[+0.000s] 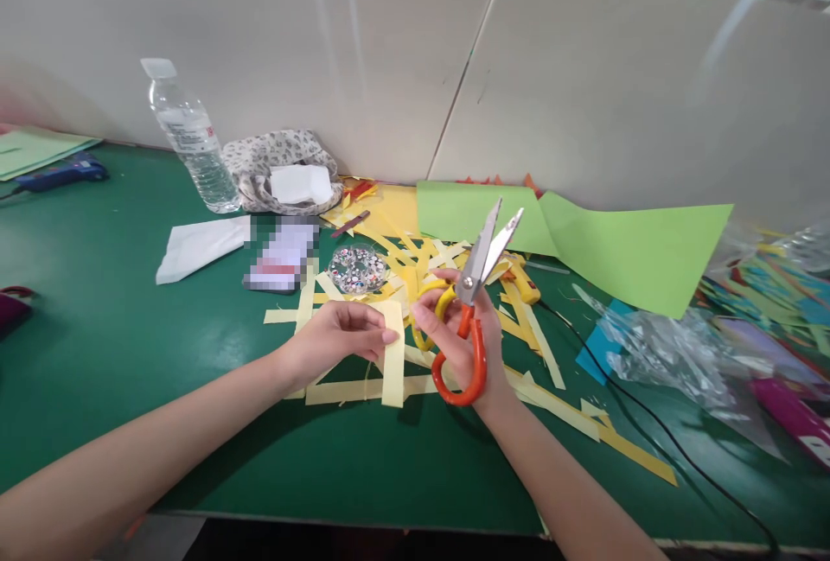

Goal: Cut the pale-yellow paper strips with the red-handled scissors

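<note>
Between the thumb and fingers of my left hand (343, 332) a short pale yellow paper strip (393, 371) is pinched, hanging upright over the table. My right hand (476, 349) holds a pair of scissors (468, 293) with one red and one yellow handle. The blades point up and away from me and stand apart, with nothing between them. Beneath and behind both hands lies a loose heap of cut yellow paper strips (415, 263). The strip and the scissors are not touching.
A phone (282, 257), a round case of small beads (356, 270), a water bottle (191, 142) and a patterned pouch (285, 150) stand left of the heap. Green paper (622, 245) leans by the partition. A yellow glue gun (524, 280) trails a black cable; clear plastic (680, 358) lies right.
</note>
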{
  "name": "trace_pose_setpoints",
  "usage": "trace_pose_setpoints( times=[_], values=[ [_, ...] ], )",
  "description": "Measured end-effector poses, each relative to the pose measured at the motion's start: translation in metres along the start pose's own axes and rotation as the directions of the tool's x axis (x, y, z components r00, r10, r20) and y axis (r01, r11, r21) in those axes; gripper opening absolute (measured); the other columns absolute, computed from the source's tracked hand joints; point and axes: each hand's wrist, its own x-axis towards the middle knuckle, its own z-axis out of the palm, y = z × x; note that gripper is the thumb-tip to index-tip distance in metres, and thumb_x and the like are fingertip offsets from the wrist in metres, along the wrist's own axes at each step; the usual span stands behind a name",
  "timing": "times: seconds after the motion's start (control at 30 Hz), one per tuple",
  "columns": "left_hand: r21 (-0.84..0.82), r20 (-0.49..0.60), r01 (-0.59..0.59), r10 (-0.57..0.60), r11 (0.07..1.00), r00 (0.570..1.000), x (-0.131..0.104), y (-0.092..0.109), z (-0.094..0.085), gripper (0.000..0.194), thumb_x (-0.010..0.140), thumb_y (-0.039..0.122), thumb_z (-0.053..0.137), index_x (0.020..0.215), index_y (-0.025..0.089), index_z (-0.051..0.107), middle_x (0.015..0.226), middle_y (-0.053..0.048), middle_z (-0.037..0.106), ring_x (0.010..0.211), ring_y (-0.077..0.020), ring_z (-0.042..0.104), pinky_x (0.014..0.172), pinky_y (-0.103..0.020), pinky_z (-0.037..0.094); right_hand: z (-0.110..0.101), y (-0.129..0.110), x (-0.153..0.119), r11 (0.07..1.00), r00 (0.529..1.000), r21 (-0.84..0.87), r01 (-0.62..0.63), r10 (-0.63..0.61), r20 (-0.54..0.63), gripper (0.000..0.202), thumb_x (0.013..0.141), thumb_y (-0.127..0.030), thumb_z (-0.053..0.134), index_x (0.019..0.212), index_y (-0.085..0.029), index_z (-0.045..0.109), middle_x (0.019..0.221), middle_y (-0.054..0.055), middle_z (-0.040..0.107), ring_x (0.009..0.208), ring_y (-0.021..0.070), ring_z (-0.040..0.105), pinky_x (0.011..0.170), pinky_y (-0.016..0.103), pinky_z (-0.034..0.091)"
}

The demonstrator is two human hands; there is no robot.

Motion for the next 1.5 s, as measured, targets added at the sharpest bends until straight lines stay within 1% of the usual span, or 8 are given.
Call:
trace_pose_setpoints(
  times=[0.1,0.33,0.47,0.63,0.83,0.97,1.2,1.5],
  values=[
    [-0.054,-0.055,-0.068,0.065,0.996,0.996,0.003,-0.001,-0.005,0.015,0.068,0.03,0.071,0.071,0.017,0.065,0.065,0.001,0.063,0.06,-0.0086,0.058,0.066,-0.025,0.05,-0.001,-0.003,0.0,0.996,1.0,-0.087,0.026,-0.027,-0.01,0.041,0.069,-0.018,0.066,0.104,-0.029,0.048,0.073,-0.005,0.057,0.066,0.0124,0.055,0.067,0.031,0.048],
    [-0.157,-0.181,-0.117,0.087,0.981,0.98,0.007,-0.002,-0.007,0.015,0.066,0.027,0.074,0.071,0.017,0.065,0.066,0.003,0.062,0.061,-0.0065,0.057,0.065,-0.02,0.049,0.005,0.002,-0.006,0.986,0.97,-0.163,-0.031,0.069,0.232,0.041,0.069,-0.018,0.066,0.106,-0.026,0.05,0.069,-0.005,0.054,0.059,0.0111,0.053,0.059,0.028,0.047],
    [-0.198,-0.188,-0.133,0.096,0.971,0.977,0.007,-0.003,-0.008,0.014,0.067,0.026,0.073,0.073,0.017,0.065,0.069,0.002,0.063,0.065,-0.0078,0.059,0.065,-0.02,0.051,0.007,0.005,-0.007,0.98,0.966,-0.196,-0.044,0.091,0.241,0.041,0.068,-0.019,0.067,0.105,-0.024,0.049,0.067,-0.005,0.053,0.057,0.0102,0.052,0.058,0.026,0.047],
    [-0.252,-0.231,-0.243,0.186,0.937,0.955,0.01,-0.001,-0.014,0.012,0.067,0.023,0.073,0.074,0.018,0.064,0.07,0.003,0.065,0.066,-0.0069,0.06,0.063,-0.018,0.051,0.005,0.001,-0.007,0.951,0.972,-0.309,-0.015,0.086,0.22,0.041,0.07,-0.024,0.065,0.106,-0.024,0.046,0.076,-0.002,0.057,0.059,0.0106,0.053,0.06,0.027,0.048],
    [-0.302,-0.263,-0.35,0.275,0.887,0.925,0.011,0.005,-0.02,0.009,0.068,0.021,0.073,0.072,0.017,0.066,0.072,0.002,0.068,0.065,-0.0066,0.062,0.062,-0.016,0.051,0.004,-0.007,-0.007,0.756,0.984,-0.639,0.144,-0.04,0.175,0.073,0.062,-0.051,0.07,0.121,-0.023,0.037,0.114,0.011,0.054,0.096,0.0255,0.055,0.081,0.044,0.047],
    [-0.296,-0.306,-0.412,0.323,0.862,0.896,0.011,0.005,-0.02,0.007,0.066,0.019,0.074,0.07,0.019,0.067,0.07,0.003,0.068,0.063,-0.0065,0.062,0.061,-0.016,0.052,0.006,-0.004,-0.008,0.672,0.967,-0.707,0.219,-0.056,0.247,0.078,0.062,-0.06,0.066,0.123,-0.021,0.037,0.116,0.013,0.053,0.098,0.0271,0.055,0.081,0.044,0.048],
    [-0.259,-0.284,-0.401,0.328,0.878,0.901,0.01,0.0,-0.017,0.006,0.068,0.015,0.071,0.07,0.02,0.068,0.072,0.002,0.069,0.065,-0.0076,0.062,0.061,-0.017,0.05,0.009,-0.002,-0.009,0.645,0.957,-0.718,0.263,-0.079,0.279,0.078,0.064,-0.06,0.065,0.123,-0.02,0.037,0.115,0.014,0.054,0.098,0.0259,0.056,0.08,0.042,0.049],
    [-0.395,-0.231,-0.355,0.282,0.847,0.931,0.013,-0.006,-0.016,0.008,0.069,0.014,0.071,0.073,0.021,0.067,0.073,0.004,0.069,0.066,-0.0056,0.062,0.061,-0.014,0.05,0.01,-0.002,-0.009,0.659,0.971,-0.722,0.211,-0.058,0.232,0.076,0.061,-0.061,0.067,0.119,-0.019,0.041,0.111,0.013,0.058,0.091,0.0245,0.059,0.075,0.039,0.051]
  ],
)
